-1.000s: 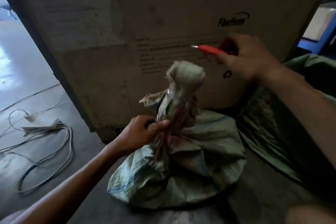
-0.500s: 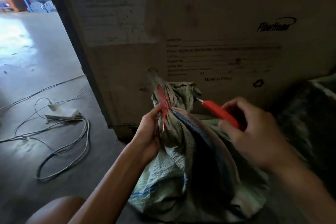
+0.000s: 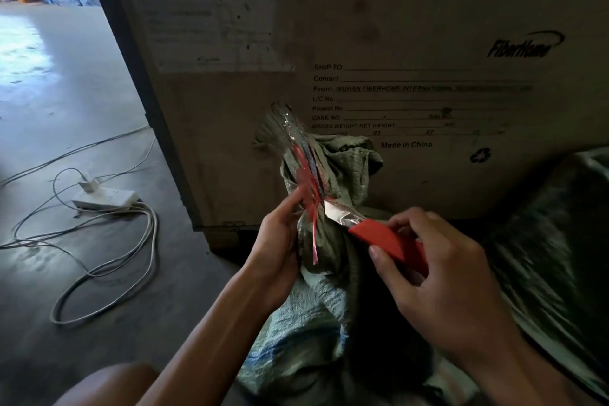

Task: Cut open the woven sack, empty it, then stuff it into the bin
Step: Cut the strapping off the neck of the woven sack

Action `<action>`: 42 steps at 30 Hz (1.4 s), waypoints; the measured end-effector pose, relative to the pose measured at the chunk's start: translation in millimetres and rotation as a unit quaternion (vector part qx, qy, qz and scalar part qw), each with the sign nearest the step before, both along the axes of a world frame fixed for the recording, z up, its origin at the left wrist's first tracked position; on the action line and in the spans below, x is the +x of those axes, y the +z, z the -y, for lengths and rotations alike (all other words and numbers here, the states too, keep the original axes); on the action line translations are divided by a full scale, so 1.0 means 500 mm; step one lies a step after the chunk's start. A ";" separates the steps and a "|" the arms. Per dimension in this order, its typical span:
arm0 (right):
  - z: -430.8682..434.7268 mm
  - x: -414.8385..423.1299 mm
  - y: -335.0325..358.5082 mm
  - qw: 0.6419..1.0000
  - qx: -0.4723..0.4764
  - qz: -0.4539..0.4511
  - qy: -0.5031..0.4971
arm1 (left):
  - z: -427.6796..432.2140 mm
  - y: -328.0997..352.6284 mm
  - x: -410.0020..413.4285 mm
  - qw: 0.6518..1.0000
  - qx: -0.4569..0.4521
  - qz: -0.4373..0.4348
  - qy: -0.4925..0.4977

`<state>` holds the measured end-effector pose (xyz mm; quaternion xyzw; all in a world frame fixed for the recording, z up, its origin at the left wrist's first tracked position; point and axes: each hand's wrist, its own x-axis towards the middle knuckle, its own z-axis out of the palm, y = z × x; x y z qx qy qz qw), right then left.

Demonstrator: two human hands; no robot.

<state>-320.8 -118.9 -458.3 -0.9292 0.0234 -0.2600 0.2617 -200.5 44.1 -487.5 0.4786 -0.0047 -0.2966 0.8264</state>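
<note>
A person crouched before a large printed crate (image 3: 412, 26) sets about opening a woven sack (image 3: 316, 333), which sits at lower centre of the frame with its gathered neck (image 3: 313, 171) rising up and slightly left. The left hand (image 3: 280, 241) has its fingers curled round that neck from the left, thumb laid along it at a red tie (image 3: 311, 208). The right hand (image 3: 438, 277), at lower right, is wrapped round the red handle of a utility knife (image 3: 389, 242). Its blade (image 3: 339, 215) comes in from the right, crossing the neck's long axis at the knot. Whether the edge has bitten into the tie or merely rests on it is not clear. The dark, glossy shape (image 3: 553, 241) at right may be the bin's liner. A power strip (image 3: 105, 199) and cables lie at left.
</note>
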 end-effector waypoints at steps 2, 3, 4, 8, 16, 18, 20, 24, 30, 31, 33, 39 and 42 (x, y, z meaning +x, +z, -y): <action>-0.002 -0.001 0.003 1.000 -0.017 0.005 -0.010 | 0.001 0.001 -0.001 1.000 -0.001 0.012 0.011; -0.003 -0.001 0.005 1.000 -0.022 0.008 -0.014 | 0.001 0.002 -0.002 1.000 -0.002 0.019 0.016; -0.004 -0.002 0.006 1.000 -0.021 0.012 -0.016 | 0.002 0.003 -0.003 0.999 -0.006 0.024 0.020; 0.001 -0.007 0.016 1.000 0.023 0.013 -0.009 | -0.003 -0.003 -0.003 0.999 0.006 0.034 0.036; 0.029 -0.014 0.034 0.997 0.069 0.027 -0.027 | -0.009 0.014 -0.008 0.996 0.079 0.042 -0.017; 0.029 -0.015 0.033 0.997 0.070 0.028 -0.027 | -0.010 0.012 -0.004 0.996 0.084 0.018 -0.005; 0.027 -0.015 0.031 0.997 0.062 0.029 -0.024 | -0.015 0.012 0.000 0.998 0.067 0.011 -0.005; 0.015 -0.015 0.027 0.998 0.056 0.026 0.005 | -0.022 0.009 0.003 0.998 0.034 0.041 -0.032; 0.007 -0.016 0.029 0.999 0.017 0.009 0.031 | -0.015 0.011 -0.004 0.996 0.041 0.068 -0.030; 0.008 -0.017 0.030 0.999 0.014 0.005 0.036 | -0.015 0.009 -0.004 0.997 0.038 0.066 -0.026; 0.011 -0.018 0.032 0.999 0.007 0.000 0.043 | -0.014 0.010 -0.008 0.998 0.038 0.055 -0.018; 0.007 -0.023 0.031 0.999 0.002 0.011 0.038 | -0.008 0.015 -0.013 0.999 0.026 0.044 -0.018; 0.003 -0.025 0.027 0.999 -0.006 0.016 0.029 | -0.007 0.012 -0.015 0.998 0.030 0.042 -0.026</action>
